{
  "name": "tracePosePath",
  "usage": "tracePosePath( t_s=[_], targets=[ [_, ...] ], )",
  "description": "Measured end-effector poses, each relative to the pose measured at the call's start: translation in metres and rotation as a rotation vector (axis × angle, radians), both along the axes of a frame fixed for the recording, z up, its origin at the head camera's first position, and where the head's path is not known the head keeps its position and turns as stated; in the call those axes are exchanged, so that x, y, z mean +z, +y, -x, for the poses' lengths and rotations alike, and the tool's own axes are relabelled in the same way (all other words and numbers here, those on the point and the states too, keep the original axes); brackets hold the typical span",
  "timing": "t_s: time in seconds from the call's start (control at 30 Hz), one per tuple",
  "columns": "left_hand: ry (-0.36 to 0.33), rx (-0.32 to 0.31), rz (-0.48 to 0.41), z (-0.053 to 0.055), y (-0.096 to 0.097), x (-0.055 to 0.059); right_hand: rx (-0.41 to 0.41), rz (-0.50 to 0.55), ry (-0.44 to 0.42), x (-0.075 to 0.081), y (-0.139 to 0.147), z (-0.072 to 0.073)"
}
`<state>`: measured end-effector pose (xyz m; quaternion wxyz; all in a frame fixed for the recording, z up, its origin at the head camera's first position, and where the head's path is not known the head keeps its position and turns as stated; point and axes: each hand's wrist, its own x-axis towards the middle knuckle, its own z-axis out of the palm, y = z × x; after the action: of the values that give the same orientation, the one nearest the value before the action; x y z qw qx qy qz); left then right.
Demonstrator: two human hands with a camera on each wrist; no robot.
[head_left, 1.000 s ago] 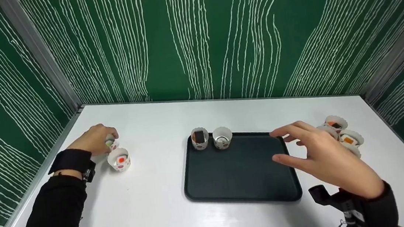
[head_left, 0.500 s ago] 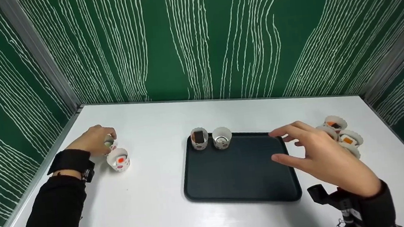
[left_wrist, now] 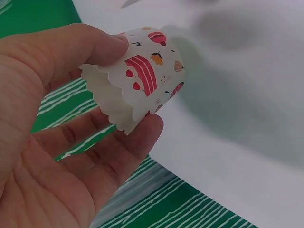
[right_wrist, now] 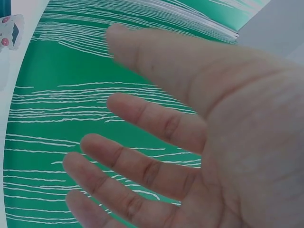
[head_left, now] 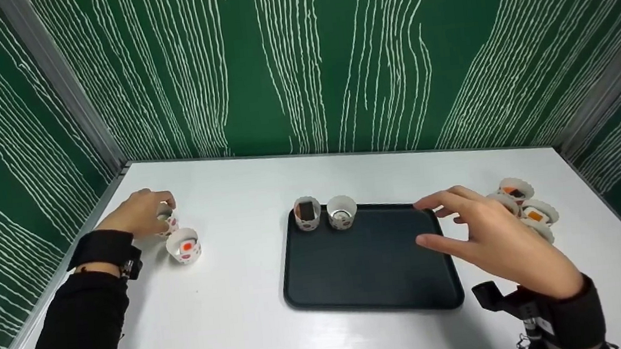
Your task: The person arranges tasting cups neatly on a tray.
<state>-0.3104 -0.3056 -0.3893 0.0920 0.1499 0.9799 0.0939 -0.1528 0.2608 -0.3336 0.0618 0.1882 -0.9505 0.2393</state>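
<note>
Between thumb and fingertips, my left hand pinches a white paper baking cup with a scalloped rim and printed cake and fruit pictures, at the table's left side. Part of that cup is covered by the hand in the head view. Just in front of it stands another baking cup with a white and orange-red piece inside. My right hand hovers with spread fingers at the right edge of a dark tray, holding nothing. In the right wrist view, its fingers are extended and apart.
Two baking cups stand on the tray's back left: one cup with a dark and orange piece, another cup beside it. Right of my right hand, several cups are clustered, partly hidden. Green panels with white lines enclose the white table.
My left hand has shifted slightly left, and the baking cup in its grasp has moved with it. My right hand and the cups on the tray look unchanged.
</note>
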Motion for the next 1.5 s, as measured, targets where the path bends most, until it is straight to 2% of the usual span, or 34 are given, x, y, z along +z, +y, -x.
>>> tracePosePath(
  t_s=[0.13,0.33,0.57,0.9,1.23,1.5],
  targets=[
    [0.040,-0.011,-0.019,-0.002,0.000,0.004,-0.005,-0.003,-0.010,0.000,-0.001,0.001],
    [0.115,-0.044,-0.055,-0.004,0.004,0.014,0.001,-0.006,0.027,0.000,0.000,0.002],
    [0.115,-0.034,-0.108,-0.013,0.019,0.032,0.002,-0.001,0.018,-0.001,0.002,0.002],
    [0.177,-0.123,-0.173,-0.032,0.057,0.049,-0.009,-0.004,-0.025,-0.001,0.003,0.002],
    [0.232,-0.207,-0.254,-0.052,0.102,0.052,-0.010,-0.014,-0.040,-0.001,0.004,0.004],
    [0.326,-0.313,-0.347,-0.069,0.132,0.054,-0.005,-0.010,-0.019,-0.002,0.004,0.004]
  ],
)
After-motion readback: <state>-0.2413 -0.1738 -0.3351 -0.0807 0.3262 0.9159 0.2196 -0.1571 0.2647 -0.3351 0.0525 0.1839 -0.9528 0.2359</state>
